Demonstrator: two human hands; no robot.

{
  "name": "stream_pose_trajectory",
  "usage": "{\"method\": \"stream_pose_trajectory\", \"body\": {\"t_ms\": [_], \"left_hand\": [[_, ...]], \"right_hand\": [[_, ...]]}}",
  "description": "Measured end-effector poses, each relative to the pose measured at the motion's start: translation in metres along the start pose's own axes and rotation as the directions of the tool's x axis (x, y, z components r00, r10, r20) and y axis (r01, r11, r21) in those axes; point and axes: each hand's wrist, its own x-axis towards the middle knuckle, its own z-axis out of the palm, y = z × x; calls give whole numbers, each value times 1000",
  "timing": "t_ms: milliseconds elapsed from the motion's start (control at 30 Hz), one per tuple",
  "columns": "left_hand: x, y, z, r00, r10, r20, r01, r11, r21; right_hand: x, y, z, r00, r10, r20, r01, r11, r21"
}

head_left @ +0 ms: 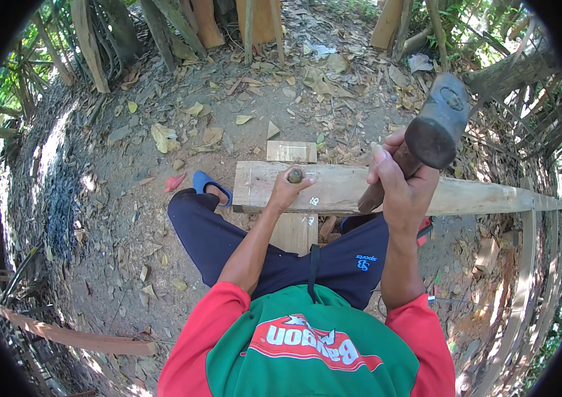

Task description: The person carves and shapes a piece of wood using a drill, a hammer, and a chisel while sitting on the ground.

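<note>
From up here I look straight down on my own lap: I sit with dark trousers and a red-sleeved green shirt over a long pale timber beam that runs from the middle of the view off to the right edge. My left hand rests on the near end of that beam, its grip wrapped tight around a chisel that stands upright, the rounded butt end poking out above my fist and the blade end hidden under my hand, so I cannot tell where the edge meets the wood. My right hand is lifted above the beam, its grip clamped on the wooden handle of a hammer; the heavy dark head is raised up and to the right of the chisel, well apart from it. A short board lies just behind the beam, and another plank sits under it between my knees. My left foot in a blue sandal is planted beside the beam's near end. Dry leaves and wood scraps litter the bare ground, and planks lean at the far edge.
</note>
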Motion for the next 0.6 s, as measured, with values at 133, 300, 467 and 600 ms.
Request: {"method": "stream_pose_trajectory", "body": {"t_ms": [133, 300, 467, 600], "left_hand": [[-3, -7, 3, 998, 59, 8, -59, 997, 56], [1, -24, 9, 953, 298, 60, -303, 949, 86], [4, -19, 4, 995, -61, 74, 40, 966, 255], [5, -28, -1, 994, -1, 110, -17, 986, 165]], "right_hand": [[-19, 23, 9, 987, 112, 112, -92, 981, -169], [-76, 158, -9, 791, 535, 297, 10, 474, -880], [-41, 113, -22, 807, 529, 263, -146, 609, -780], [4, 11, -20, 936, 335, 107, -223, 801, -555]]}}
